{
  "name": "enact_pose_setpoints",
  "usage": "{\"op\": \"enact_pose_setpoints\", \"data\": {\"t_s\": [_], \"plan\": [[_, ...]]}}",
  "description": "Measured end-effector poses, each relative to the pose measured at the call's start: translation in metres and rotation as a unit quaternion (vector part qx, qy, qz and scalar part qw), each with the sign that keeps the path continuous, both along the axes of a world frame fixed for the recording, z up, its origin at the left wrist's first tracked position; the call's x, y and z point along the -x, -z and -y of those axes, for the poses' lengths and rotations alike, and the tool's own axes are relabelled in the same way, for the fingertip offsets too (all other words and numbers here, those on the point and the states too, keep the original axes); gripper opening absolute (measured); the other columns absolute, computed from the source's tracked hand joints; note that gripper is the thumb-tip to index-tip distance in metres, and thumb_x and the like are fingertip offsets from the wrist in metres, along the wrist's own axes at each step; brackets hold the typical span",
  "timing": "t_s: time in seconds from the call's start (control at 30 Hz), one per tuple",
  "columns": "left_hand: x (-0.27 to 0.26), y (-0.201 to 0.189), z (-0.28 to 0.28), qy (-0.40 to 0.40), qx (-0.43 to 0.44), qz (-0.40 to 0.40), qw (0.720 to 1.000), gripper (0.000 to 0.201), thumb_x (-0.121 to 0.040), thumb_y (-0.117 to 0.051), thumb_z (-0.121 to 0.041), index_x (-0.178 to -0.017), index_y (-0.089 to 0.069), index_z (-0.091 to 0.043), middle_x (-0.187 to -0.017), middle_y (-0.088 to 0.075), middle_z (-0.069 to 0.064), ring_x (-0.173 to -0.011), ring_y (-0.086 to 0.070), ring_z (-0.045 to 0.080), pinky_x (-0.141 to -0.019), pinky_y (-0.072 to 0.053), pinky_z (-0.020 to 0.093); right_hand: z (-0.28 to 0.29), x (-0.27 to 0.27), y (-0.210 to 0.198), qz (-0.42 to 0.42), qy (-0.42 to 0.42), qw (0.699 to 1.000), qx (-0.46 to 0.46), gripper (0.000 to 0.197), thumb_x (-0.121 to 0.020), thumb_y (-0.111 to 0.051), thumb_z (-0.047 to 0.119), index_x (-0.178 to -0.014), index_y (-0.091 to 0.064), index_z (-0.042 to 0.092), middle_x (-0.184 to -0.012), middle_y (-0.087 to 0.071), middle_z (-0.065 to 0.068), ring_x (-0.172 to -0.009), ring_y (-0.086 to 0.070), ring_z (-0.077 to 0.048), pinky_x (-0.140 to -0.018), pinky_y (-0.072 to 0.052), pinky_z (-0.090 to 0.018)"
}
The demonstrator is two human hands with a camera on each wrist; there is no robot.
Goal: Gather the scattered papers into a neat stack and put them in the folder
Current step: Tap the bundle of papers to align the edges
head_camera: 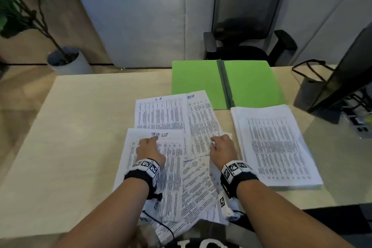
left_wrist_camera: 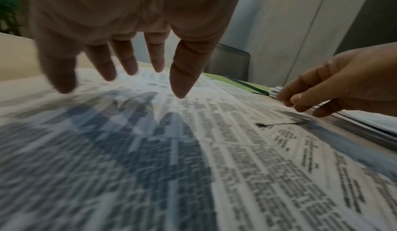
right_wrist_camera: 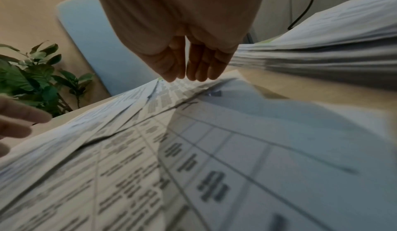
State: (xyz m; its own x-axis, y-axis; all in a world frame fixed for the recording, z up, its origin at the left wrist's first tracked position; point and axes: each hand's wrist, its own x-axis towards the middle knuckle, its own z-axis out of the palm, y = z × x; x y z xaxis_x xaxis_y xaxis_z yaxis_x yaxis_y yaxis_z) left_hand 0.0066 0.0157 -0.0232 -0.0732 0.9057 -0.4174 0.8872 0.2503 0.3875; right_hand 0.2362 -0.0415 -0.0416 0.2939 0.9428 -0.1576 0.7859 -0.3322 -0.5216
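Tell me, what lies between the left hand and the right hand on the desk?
Overlapping printed sheets lie between the left hand and right hand; no bare desk shows there. The head view shows it best.

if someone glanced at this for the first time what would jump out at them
The bright green folder lies open at the far middle of the desk, the one vivid colour in view. In front of it, loose printed sheets overlap at angles, with the left hand and right hand over them. A thick, squarer stack of paper sits to their right.
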Motion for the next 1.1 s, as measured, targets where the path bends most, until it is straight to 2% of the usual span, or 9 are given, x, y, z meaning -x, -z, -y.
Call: {"op": "enact_pose_setpoints", "data": {"t_s": [0.2,0.4,0.53,0.63,0.77,0.83,0.9,0.97,1.1], "plan": [[0.069,0.008,-0.001,-0.035,0.105,-0.084,0.990,0.104,-0.069,-0.075,-0.033,-0.147,-0.006,-0.037,-0.156,0.010,0.005,-0.142,-0.005,0.037,-0.111,-0.029,0.054,-0.015,0.059,-0.004,0.052,-0.040,0.989,0.131,0.074,-0.086,-0.058,0.040,-0.148,-0.024,0.019,-0.148,-0.027,-0.013,-0.133,-0.028,-0.034,-0.105,-0.035,-0.042],[0.083,0.005,-0.016,-0.014,0.095,-0.077,0.992,0.121,-0.061,-0.084,-0.025,-0.148,-0.001,-0.032,-0.140,-0.027,0.014,-0.125,-0.037,0.036,-0.096,-0.045,0.043,-0.016,0.087,0.007,0.093,-0.157,0.975,0.127,0.087,-0.086,-0.059,0.012,-0.152,-0.004,0.020,-0.159,-0.010,-0.011,-0.146,-0.010,-0.032,-0.118,-0.021,-0.042],[0.092,0.005,-0.023,-0.040,0.064,0.057,0.996,0.082,-0.081,-0.064,-0.008,-0.147,-0.018,-0.023,-0.119,-0.059,0.015,-0.088,-0.062,0.030,-0.067,-0.053,0.035,-0.015,0.080,-0.002,0.084,-0.162,0.977,0.109,0.089,-0.080,-0.063,0.009,-0.152,-0.010,0.018,-0.155,-0.019,-0.007,-0.141,-0.021,-0.029,-0.113,-0.030,-0.040],[0.093,0.001,-0.023,-0.068,-0.030,0.127,0.989,0.038,-0.093,-0.053,-0.015,-0.131,-0.048,-0.013,-0.123,-0.060,0.013,-0.102,-0.060,0.033,-0.086,-0.050,0.037,-0.027,0.075,-0.001,0.027,-0.140,0.984,0.109,0.081,-0.080,-0.060,0.010,-0.148,-0.018,0.018,-0.137,-0.040,-0.009,-0.127,-0.041,-0.031,-0.098,-0.043,-0.040],[0.089,-0.006,-0.027,-0.138,-0.086,0.199,0.966,0.032,-0.096,-0.050,-0.016,-0.127,-0.051,-0.010,-0.125,-0.058,0.012,-0.104,-0.057,0.030,-0.085,-0.043,0.031,-0.045,0.076,-0.014,-0.264,0.039,0.959,0.093,0.082,-0.085,-0.050,-0.004,-0.152,-0.013,0.026,-0.135,-0.043,-0.005,-0.109,-0.052,-0.020,-0.075,-0.050,-0.025],[0.085,-0.007,-0.034,-0.142,-0.085,0.207,0.964,0.032,-0.096,-0.049,-0.018,-0.127,-0.051,-0.008,-0.125,-0.058,0.011,-0.110,-0.055,0.030,-0.086,-0.040,0.031,-0.050,0.078,-0.025,-0.313,0.066,0.941,0.107,0.078,-0.086,-0.053,-0.003,-0.151,-0.018,0.022,-0.132,-0.042,-0.006,-0.108,-0.052,-0.023,-0.079,-0.049,-0.027],[0.076,-0.005,-0.041,-0.143,-0.070,0.220,0.963,0.033,-0.095,-0.051,-0.022,-0.126,-0.051,-0.009,-0.123,-0.057,0.007,-0.110,-0.055,0.029,-0.091,-0.042,0.032,-0.054,0.078,-0.029,-0.271,0.057,0.956,0.093,0.050,-0.087,-0.056,0.007,-0.135,-0.043,0.016,-0.120,-0.050,-0.002,-0.111,-0.053,-0.025,-0.085,-0.046,-0.029],[0.068,-0.001,-0.048,-0.126,-0.049,0.187,0.973,0.043,-0.091,-0.055,-0.028,-0.129,-0.050,-0.008,-0.133,-0.048,0.009,-0.118,-0.051,0.030,-0.100,-0.042,0.037,-0.063,0.077,-0.026,-0.207,0.053,0.975,0.061,0.014,-0.090,-0.055,0.015,-0.102,-0.056,0.010,-0.095,-0.058,-0.003,-0.090,-0.057,-0.024,-0.070,-0.042,-0.026],[0.055,0.004,-0.058,-0.117,0.006,0.099,0.988,0.062,-0.092,-0.055,-0.029,-0.145,-0.033,-0.006,-0.157,-0.009,0.010,-0.140,-0.027,0.032,-0.114,-0.026,0.035,-0.088,0.067,-0.014,-0.141,0.068,0.987,0.032,0.018,-0.089,-0.058,0.019,-0.082,-0.056,0.003,-0.094,-0.059,-0.018,-0.074,-0.052,-0.025,-0.063,-0.035,-0.025]]}}
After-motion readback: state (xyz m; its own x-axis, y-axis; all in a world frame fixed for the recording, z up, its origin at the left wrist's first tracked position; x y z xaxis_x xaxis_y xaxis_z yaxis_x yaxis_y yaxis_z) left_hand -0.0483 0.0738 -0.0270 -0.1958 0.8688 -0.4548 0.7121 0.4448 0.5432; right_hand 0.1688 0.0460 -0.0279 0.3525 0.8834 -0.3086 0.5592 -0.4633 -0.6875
